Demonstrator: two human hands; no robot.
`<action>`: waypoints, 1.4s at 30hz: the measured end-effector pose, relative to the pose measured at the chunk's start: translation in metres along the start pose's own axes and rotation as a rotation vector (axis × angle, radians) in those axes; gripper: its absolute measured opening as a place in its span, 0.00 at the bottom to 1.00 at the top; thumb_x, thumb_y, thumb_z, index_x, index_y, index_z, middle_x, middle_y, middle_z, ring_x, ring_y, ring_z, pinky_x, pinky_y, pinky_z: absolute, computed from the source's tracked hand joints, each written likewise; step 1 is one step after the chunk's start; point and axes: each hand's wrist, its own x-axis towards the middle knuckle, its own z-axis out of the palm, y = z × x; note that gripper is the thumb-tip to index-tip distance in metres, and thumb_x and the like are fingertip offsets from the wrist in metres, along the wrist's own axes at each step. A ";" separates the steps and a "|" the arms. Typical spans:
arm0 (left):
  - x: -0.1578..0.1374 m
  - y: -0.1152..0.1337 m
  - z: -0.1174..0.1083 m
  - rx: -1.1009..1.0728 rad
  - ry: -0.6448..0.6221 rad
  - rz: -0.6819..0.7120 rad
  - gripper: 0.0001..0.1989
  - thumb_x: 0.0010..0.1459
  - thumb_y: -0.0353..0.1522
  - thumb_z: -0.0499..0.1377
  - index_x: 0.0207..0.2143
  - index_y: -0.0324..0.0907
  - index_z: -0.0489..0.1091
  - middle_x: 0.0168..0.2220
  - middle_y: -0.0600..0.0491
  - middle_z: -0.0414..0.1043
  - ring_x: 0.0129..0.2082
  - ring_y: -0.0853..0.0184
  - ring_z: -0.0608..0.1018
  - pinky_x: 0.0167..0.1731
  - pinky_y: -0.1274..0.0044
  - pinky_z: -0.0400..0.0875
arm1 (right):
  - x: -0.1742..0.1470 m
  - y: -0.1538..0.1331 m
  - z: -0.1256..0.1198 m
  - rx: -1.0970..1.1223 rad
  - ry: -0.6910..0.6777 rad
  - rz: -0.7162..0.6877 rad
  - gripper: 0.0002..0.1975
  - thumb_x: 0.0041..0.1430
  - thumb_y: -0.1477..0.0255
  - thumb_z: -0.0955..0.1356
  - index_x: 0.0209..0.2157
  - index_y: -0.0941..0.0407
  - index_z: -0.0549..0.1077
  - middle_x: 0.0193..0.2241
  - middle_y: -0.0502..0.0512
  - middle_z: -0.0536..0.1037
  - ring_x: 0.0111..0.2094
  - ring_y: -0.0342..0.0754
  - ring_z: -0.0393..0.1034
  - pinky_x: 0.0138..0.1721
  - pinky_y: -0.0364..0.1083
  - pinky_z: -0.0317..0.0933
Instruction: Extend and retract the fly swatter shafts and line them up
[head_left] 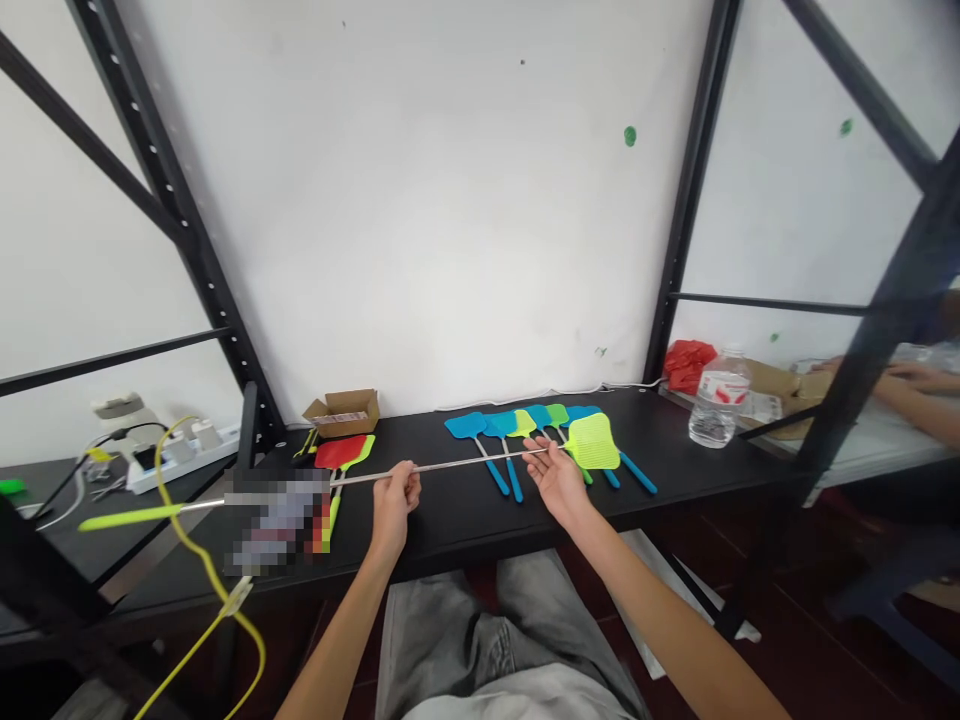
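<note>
A yellow-green fly swatter (595,443) with a long metal rod lies across my view, its head at the right and its green handle far to the left. My left hand (395,500) is closed around the middle of the rod. Close to the head, my right hand (557,478) is turned palm up with its fingers bent at the rod. Behind it on the black table (442,520) lie several blue and green fly swatters (501,425), fanned out. A red swatter (336,453) and a green one lie left of my left hand, partly covered by a pixelated patch.
An open cardboard box (345,412) stands at the back left. A power strip (184,455) and a yellow cable (202,560) are further left. To the right are a water bottle (720,395), a red bag (688,365) and another person's arm (915,395). Black rack posts (686,190) flank the table.
</note>
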 end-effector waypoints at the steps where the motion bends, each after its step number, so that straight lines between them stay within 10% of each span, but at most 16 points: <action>1: 0.000 -0.001 0.000 0.015 0.008 -0.005 0.18 0.55 0.42 0.60 0.22 0.39 0.64 0.14 0.62 0.51 0.14 0.79 0.52 0.14 0.84 0.44 | 0.001 0.000 -0.001 0.012 0.012 0.005 0.09 0.61 0.64 0.69 0.33 0.53 0.77 0.38 0.56 0.82 0.34 0.48 0.77 0.33 0.44 0.69; 15: 0.000 -0.001 0.003 0.060 -0.054 0.025 0.21 0.55 0.48 0.61 0.24 0.39 0.64 0.15 0.62 0.52 0.14 0.79 0.52 0.15 0.84 0.43 | 0.000 0.001 -0.004 -0.031 -0.018 -0.018 0.14 0.66 0.62 0.63 0.35 0.53 0.76 0.39 0.57 0.82 0.33 0.48 0.77 0.30 0.44 0.68; 42: -0.001 0.003 -0.004 -0.031 0.325 0.144 0.15 0.57 0.43 0.55 0.26 0.43 0.59 0.16 0.63 0.51 0.14 0.77 0.52 0.14 0.82 0.45 | -0.007 0.010 0.006 -0.350 -0.205 -0.068 0.21 0.52 0.52 0.72 0.31 0.58 0.76 0.30 0.63 0.82 0.22 0.45 0.73 0.21 0.42 0.64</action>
